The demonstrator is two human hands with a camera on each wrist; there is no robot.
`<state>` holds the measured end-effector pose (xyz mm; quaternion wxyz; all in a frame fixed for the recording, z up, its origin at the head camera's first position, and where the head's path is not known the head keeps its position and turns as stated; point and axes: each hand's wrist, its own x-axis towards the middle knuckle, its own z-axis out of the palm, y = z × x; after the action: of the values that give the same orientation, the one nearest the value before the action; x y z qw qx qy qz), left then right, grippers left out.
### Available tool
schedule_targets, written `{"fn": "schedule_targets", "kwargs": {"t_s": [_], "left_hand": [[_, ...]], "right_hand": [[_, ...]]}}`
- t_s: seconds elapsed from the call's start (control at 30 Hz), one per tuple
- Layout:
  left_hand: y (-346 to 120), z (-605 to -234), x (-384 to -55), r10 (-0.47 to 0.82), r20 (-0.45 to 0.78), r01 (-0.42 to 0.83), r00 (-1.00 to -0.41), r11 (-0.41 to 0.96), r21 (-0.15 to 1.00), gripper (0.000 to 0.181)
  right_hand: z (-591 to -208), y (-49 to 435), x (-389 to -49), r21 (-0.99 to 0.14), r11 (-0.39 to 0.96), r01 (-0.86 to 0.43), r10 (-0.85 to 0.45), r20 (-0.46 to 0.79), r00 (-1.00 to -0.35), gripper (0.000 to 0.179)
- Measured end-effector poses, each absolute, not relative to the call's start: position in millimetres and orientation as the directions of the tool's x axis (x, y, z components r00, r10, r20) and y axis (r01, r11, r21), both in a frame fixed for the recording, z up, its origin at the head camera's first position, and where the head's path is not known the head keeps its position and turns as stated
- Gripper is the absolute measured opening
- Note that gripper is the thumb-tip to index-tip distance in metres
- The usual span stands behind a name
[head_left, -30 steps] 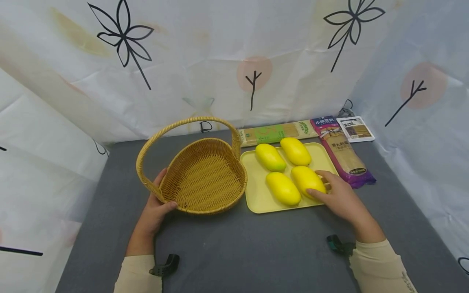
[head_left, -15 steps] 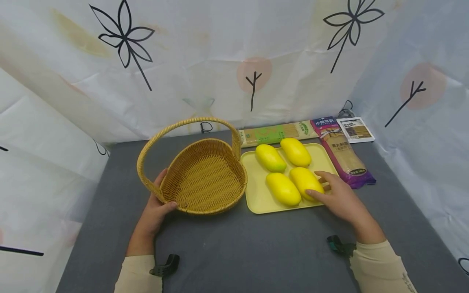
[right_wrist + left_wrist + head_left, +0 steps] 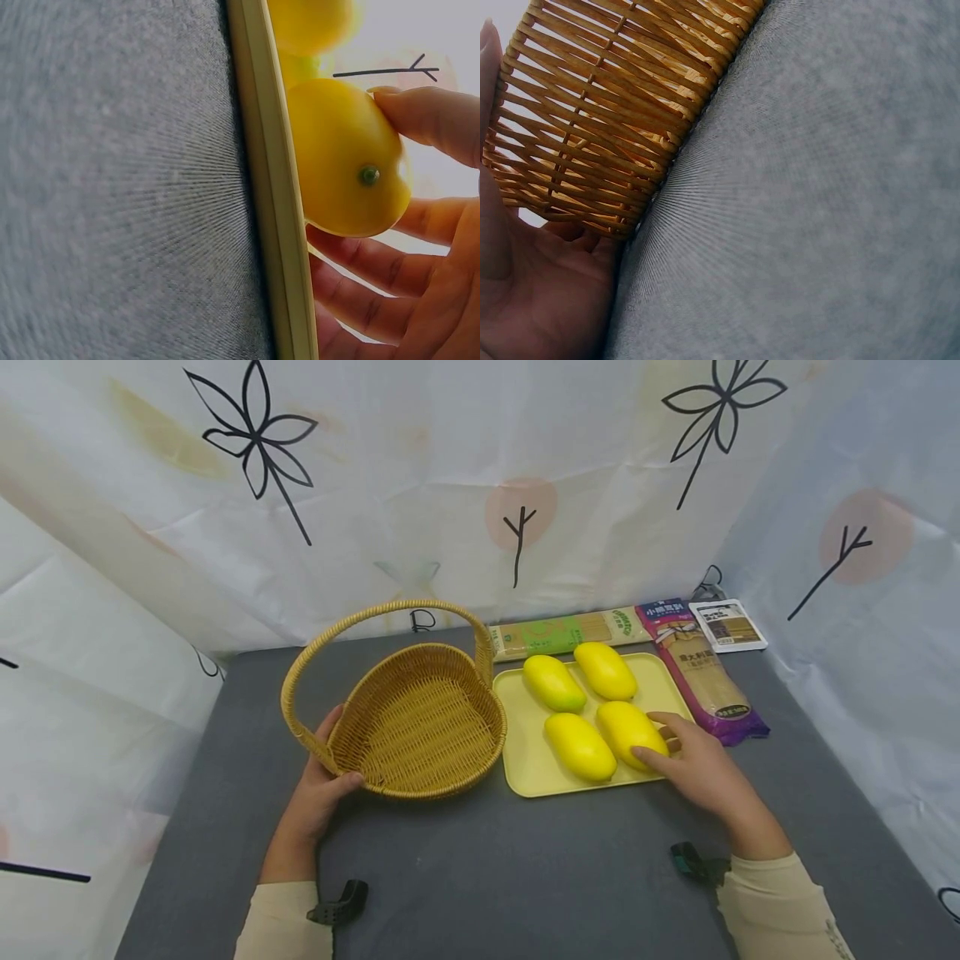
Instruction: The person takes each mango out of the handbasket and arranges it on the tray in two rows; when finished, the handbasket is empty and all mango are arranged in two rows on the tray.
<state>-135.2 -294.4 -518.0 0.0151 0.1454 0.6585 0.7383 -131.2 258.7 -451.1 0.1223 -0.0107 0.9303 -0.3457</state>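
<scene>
My left hand (image 3: 318, 789) grips the left side of a round wicker basket (image 3: 420, 727), thumb over the rim near the foot of its tall handle. In the left wrist view the woven wall of the basket (image 3: 607, 112) stands against the palm. Nothing lies inside it. My right hand (image 3: 701, 764) holds the front right mango (image 3: 630, 731), a yellow one, on a pale yellow tray (image 3: 528, 772). Seen from the right wrist, the thumb rests on one side of this mango (image 3: 345, 150) and fingers curl round the other; it sits just behind the tray's rim.
Beside the held mango lies another mango (image 3: 579, 746); two more, including a green-tipped mango (image 3: 553, 683), lie behind. A green noodle packet (image 3: 570, 633), a purple pasta packet (image 3: 701, 672) and a white card (image 3: 727, 625) border the tray. A printed curtain (image 3: 450, 510) hangs behind the grey table (image 3: 487, 877).
The front right mango shifted slightly left toward its neighbour, then back right, with my right hand on it. My left hand and the basket have stayed almost still.
</scene>
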Motion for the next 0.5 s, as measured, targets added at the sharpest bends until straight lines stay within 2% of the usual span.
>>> {"fn": "schedule_targets", "kwargs": {"t_s": [0.5], "left_hand": [[-294.3, -518.1, -134.9, 0.217, 0.196, 0.168, -0.956, -0.143, 0.975, 0.106]], "right_hand": [[-449.2, 259.4, -129.8, -0.643, 0.763, 0.072, -0.108, -0.236, -0.966, 0.093]]}}
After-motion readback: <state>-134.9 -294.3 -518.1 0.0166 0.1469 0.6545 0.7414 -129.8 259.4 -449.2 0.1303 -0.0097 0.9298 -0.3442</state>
